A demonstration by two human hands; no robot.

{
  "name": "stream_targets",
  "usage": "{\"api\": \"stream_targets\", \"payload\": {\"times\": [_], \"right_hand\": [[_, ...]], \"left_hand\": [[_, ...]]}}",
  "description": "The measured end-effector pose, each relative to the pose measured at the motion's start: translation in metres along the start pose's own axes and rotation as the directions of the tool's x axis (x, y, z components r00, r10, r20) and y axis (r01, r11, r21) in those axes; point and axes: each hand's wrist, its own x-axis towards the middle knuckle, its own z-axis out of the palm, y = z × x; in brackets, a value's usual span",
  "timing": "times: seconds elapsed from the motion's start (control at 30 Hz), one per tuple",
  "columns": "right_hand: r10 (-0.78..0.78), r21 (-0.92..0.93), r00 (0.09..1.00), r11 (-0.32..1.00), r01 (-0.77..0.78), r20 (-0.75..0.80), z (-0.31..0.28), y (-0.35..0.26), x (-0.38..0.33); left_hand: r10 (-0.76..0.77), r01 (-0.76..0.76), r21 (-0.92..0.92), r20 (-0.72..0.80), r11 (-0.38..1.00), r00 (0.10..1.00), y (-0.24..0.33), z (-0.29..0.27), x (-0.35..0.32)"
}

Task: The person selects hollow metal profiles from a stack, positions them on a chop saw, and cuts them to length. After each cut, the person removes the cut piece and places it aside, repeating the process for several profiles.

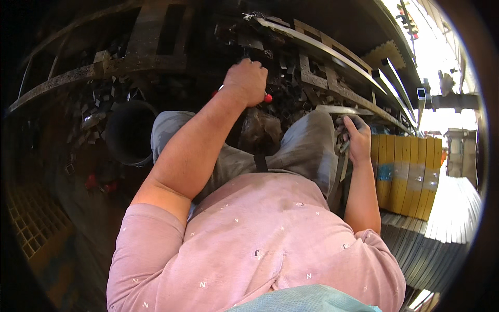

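Note:
My left hand (246,80) reaches forward past my knees, closed in a fist over a metal handle. Red ball knobs (268,98) stick out on either side of it; its grip is mostly hidden under the hand. By my right knee, my right hand (358,138) is closed, with fingertips and thumb close together. Its fingers look dark with dirt, and whatever they hold cannot be made out. A flat metal bar (345,110) lies just beyond it. Between my legs is a dull brown, crumpled-looking object (261,130), perhaps wrapped in plastic.
A dark round bucket (130,132) stands left of my knee. Small cut metal pieces (104,101) lie scattered around it. Long metal tubes (322,49) run across a frame at far right. Yellow bars (405,174) and grey stacked profiles (426,255) stand to the right.

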Motion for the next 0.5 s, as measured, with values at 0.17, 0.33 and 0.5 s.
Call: {"api": "stream_targets", "payload": {"times": [0.17, 0.33, 0.5], "right_hand": [[-0.132, -0.295, 0.991, 0.946, 0.135, 0.032, -0.012, 0.021, -0.009], [-0.281, -0.318, 0.96, 0.912, 0.259, -0.024, -0.027, 0.009, -0.018], [-0.371, -0.252, 0.924, 0.906, 0.34, -0.088, -0.036, -0.012, -0.007]], "left_hand": [[-0.121, 0.121, 0.034, -0.011, 0.992, 0.993, 0.006, 0.005, 0.01], [-0.194, 0.195, -0.018, 0.011, 0.981, 0.981, 0.01, -0.005, 0.006], [-0.208, 0.208, -0.003, -0.017, 0.978, 0.978, 0.004, 0.007, 0.013]]}}
